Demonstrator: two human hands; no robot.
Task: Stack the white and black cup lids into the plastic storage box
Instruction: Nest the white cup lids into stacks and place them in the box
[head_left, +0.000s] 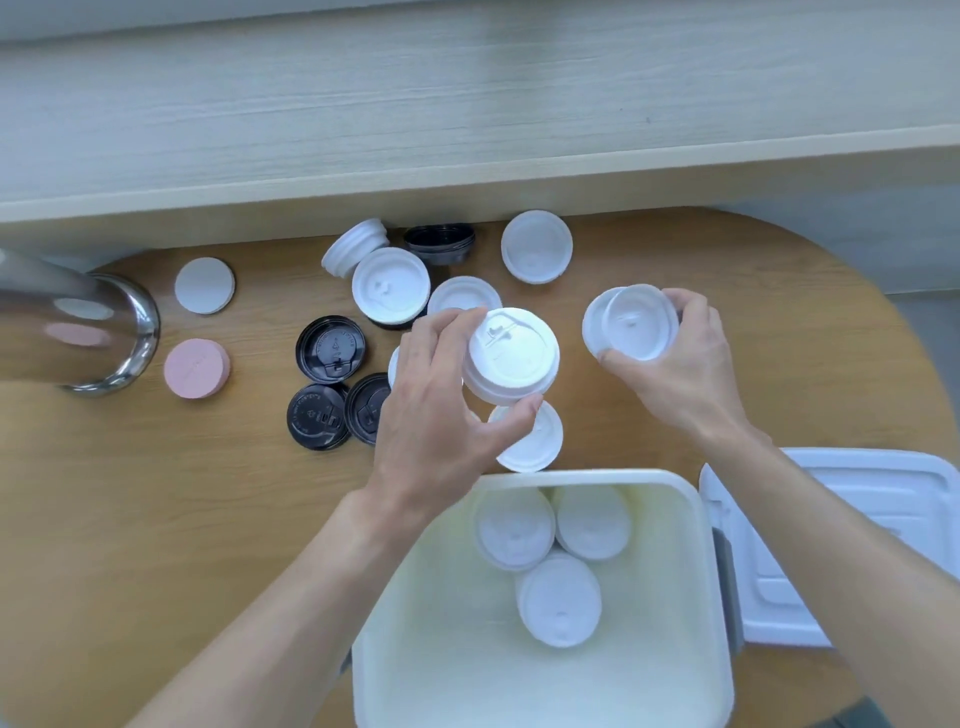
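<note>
Progress partial: three white lids lie in the storage box (696, 519), left hand (441, 410) and right hand (680, 364) each grip white lids, black lids (330, 349) remain on table

Your storage box (696, 519) sits nearest you on the table (156, 519), with three lids (558, 597) lying in it, and its cover (857, 519) lies just to its right. Beyond the box, your left hand (441, 415) holds a stack of lids (511, 358) above another lid (540, 441) on the table; your right hand (680, 364) holds two lids (636, 325) further right. Loose lids (330, 351) lie left and behind them. Two coasters (197, 369) and a metal flask (78, 322) are at the far left.
</note>
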